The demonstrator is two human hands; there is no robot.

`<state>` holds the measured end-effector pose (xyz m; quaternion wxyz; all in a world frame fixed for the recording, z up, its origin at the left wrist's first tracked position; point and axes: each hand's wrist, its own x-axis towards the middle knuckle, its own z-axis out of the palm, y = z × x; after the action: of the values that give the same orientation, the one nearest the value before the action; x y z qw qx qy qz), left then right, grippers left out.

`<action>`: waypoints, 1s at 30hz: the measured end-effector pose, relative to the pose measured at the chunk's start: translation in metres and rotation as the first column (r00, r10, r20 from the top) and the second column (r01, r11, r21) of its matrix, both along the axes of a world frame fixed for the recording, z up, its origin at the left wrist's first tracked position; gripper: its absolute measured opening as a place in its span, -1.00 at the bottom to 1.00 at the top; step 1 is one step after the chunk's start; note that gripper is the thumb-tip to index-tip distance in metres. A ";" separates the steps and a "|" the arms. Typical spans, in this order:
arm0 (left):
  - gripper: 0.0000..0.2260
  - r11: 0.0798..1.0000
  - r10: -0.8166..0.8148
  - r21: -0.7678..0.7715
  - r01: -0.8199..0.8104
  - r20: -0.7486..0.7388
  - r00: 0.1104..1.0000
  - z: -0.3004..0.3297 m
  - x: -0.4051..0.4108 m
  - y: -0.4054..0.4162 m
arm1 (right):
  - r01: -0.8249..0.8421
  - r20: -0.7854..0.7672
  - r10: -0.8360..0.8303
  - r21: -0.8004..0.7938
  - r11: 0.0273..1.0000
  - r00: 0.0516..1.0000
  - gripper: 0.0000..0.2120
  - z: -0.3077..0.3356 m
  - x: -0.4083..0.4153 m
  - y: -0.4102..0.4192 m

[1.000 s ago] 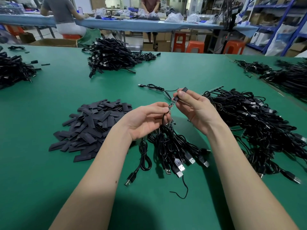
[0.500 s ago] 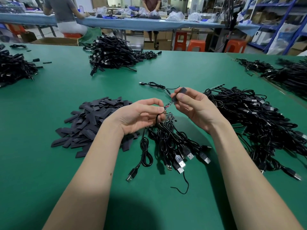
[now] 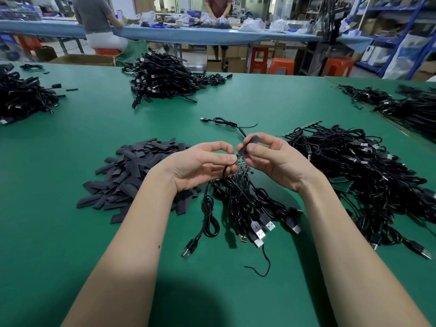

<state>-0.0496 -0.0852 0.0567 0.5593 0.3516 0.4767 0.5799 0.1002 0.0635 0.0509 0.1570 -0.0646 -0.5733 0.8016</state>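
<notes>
Single head-worn view, forward and down, close over green table (image 3: 70, 142).

Bright, even overhead light falls on the green table (image 3: 70, 142) without glare. A broad, soft shadow lies at 6 o'clock. Focus is crisp at centre, where the left hand (image 3: 200, 166) grips a cable (image 3: 225, 171) and the right hand (image 3: 277, 161) pinches a heat-shrink sleeve (image 3: 250, 145). The wide lens bows the shelving (image 3: 401, 31) at 2 o'clock. The far workbench (image 3: 236, 35) at 12 o'clock looks soft.

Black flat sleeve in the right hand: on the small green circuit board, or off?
Not fully on: the right hand pinches the black flat sleeve, and the small green circuit board shows bare below it.
</notes>
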 end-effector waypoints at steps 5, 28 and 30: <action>-0.80 0.999 0.016 -0.048 -0.018 -0.035 0.999 -0.001 -0.001 0.002 | -0.014 0.049 0.013 0.028 1.000 0.999 -0.90 -0.004 -0.001 0.000; -0.97 0.845 0.535 0.267 -0.464 -0.462 0.707 -0.025 0.015 0.029 | 0.435 0.094 -0.429 -0.328 0.839 0.899 -0.65 -0.020 -0.024 -0.002; -0.96 0.840 0.542 0.288 -0.459 -0.456 0.706 -0.025 0.015 0.030 | 0.414 0.086 -0.409 -0.313 0.854 0.908 -0.71 -0.018 -0.022 -0.001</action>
<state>-0.0343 -0.0556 0.0320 0.2015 0.3934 0.6412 0.6273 0.0782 0.0624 0.0331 0.3074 -0.2170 -0.4076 0.8321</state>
